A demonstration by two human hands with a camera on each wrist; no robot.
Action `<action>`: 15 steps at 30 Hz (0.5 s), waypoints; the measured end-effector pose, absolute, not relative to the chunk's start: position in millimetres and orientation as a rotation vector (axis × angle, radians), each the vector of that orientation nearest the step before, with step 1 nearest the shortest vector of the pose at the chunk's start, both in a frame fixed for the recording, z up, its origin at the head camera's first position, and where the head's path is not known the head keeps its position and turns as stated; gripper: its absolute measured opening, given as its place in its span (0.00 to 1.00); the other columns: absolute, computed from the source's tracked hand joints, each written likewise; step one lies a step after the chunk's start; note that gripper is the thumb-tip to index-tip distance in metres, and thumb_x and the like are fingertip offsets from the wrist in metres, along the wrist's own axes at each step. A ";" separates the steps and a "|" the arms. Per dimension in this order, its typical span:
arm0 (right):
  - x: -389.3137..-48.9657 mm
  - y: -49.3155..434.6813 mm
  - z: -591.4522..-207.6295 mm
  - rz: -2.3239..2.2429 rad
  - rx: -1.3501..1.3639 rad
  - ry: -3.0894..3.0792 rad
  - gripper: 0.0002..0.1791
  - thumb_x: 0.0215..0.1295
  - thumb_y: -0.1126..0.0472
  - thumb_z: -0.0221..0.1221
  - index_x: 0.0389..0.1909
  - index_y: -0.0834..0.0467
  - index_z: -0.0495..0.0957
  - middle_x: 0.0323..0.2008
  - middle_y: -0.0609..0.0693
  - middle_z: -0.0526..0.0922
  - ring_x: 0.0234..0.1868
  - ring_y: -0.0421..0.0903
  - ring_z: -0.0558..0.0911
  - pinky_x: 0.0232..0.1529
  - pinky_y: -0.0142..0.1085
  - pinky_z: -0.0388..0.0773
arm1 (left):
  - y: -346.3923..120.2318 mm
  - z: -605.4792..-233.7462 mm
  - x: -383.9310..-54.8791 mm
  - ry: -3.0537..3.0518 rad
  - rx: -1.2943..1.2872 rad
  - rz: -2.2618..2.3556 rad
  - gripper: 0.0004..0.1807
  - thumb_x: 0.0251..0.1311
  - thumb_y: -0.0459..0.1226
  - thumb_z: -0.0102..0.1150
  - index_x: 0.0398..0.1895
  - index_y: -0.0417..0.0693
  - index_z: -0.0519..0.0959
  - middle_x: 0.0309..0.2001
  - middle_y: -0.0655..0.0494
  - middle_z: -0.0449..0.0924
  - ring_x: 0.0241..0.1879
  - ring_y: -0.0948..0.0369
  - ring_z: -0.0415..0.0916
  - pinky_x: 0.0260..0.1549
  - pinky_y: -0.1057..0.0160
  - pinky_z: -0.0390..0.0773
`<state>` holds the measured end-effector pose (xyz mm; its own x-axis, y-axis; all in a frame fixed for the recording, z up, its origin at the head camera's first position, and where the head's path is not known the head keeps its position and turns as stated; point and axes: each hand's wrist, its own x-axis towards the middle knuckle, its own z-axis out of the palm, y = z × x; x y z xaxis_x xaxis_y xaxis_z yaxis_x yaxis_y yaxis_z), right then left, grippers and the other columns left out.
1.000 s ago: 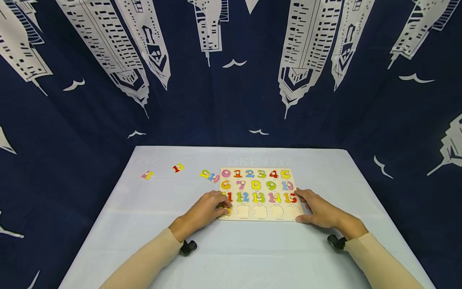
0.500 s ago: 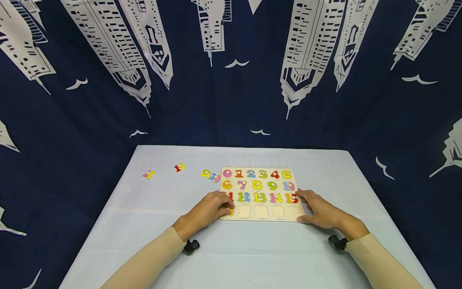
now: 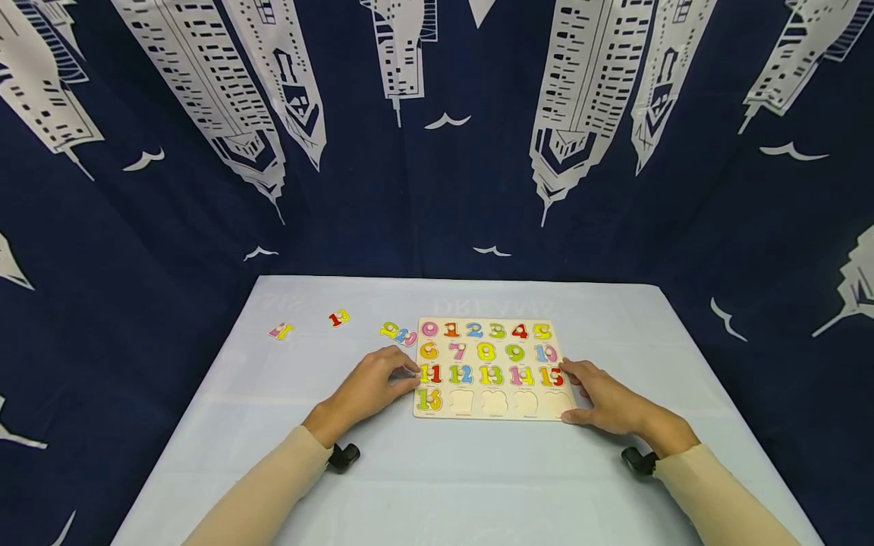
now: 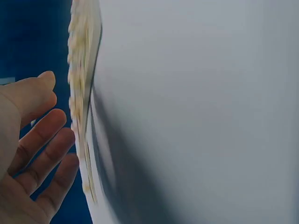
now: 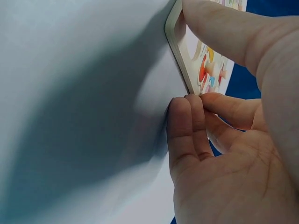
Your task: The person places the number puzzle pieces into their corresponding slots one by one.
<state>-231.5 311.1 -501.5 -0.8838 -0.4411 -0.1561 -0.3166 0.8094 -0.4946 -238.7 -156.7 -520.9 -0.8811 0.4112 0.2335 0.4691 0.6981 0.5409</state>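
A wooden number puzzle board (image 3: 505, 409) lies flat on the table. Its upper rows hold coloured number pieces, and a green and orange 16 piece (image 3: 429, 400) fills the first recess of the bottom row. The other bottom recesses show bare wood. My left hand (image 3: 362, 390) hovers by the board's left edge with loosely bent fingers and nothing between them; the left wrist view shows its fingertips (image 4: 58, 119) apart from the board. At the right edge, my right hand (image 3: 611, 398) rests its thumb on the near corner and touches the side with its fingertips (image 5: 180, 107).
Loose number pieces lie on the white table: a green and pink pair (image 3: 398, 334) by the board's far left corner, a red and yellow piece (image 3: 339, 318) farther left, a pink and yellow piece (image 3: 281, 331) at far left. A dark blue patterned cloth (image 3: 410, 189) hangs behind.
My left hand has let go of the 16 piece and drawn back to the left, leaving that piece in its recess. My right hand has stayed at the board's right edge.
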 end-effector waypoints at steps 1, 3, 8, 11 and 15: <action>-231.5 311.4 -501.4 -0.674 -0.587 2.735 0.58 0.69 0.51 0.84 0.88 0.71 0.63 0.75 0.66 0.79 0.70 0.59 0.84 0.70 0.56 0.87 | -162.3 -520.4 -241.0 -2.800 -0.685 -0.931 0.12 0.73 0.41 0.83 0.55 0.52 0.95 0.51 0.58 0.92 0.53 0.58 0.90 0.61 0.52 0.91; -231.9 312.0 -501.9 -0.670 -0.588 2.738 0.58 0.69 0.50 0.84 0.88 0.71 0.63 0.76 0.66 0.78 0.71 0.60 0.83 0.70 0.57 0.86 | -175.1 -520.8 -245.9 -2.784 -0.600 -0.921 0.11 0.73 0.41 0.82 0.54 0.52 0.95 0.52 0.58 0.92 0.54 0.57 0.90 0.62 0.50 0.91; -232.3 313.3 -503.1 -0.676 -0.574 2.731 0.58 0.70 0.49 0.83 0.88 0.70 0.63 0.77 0.66 0.78 0.73 0.61 0.83 0.71 0.58 0.85 | -213.1 -523.8 -258.4 -2.742 -0.427 -0.891 0.10 0.74 0.39 0.81 0.54 0.48 0.95 0.54 0.52 0.94 0.55 0.51 0.93 0.63 0.44 0.91; -232.0 313.8 -503.2 -0.682 -0.565 2.730 0.58 0.70 0.49 0.83 0.88 0.70 0.63 0.77 0.67 0.78 0.73 0.62 0.83 0.72 0.60 0.85 | -236.7 -524.2 -263.6 -2.730 -0.308 -0.876 0.10 0.75 0.38 0.80 0.55 0.46 0.94 0.57 0.46 0.93 0.57 0.46 0.93 0.66 0.40 0.89; -231.9 313.3 -502.8 -0.681 -0.563 2.729 0.58 0.69 0.49 0.84 0.88 0.71 0.63 0.78 0.69 0.77 0.73 0.64 0.82 0.74 0.64 0.83 | -267.5 -522.5 -268.6 -2.706 -0.137 -0.864 0.11 0.77 0.35 0.76 0.57 0.42 0.93 0.59 0.38 0.91 0.59 0.41 0.91 0.64 0.36 0.87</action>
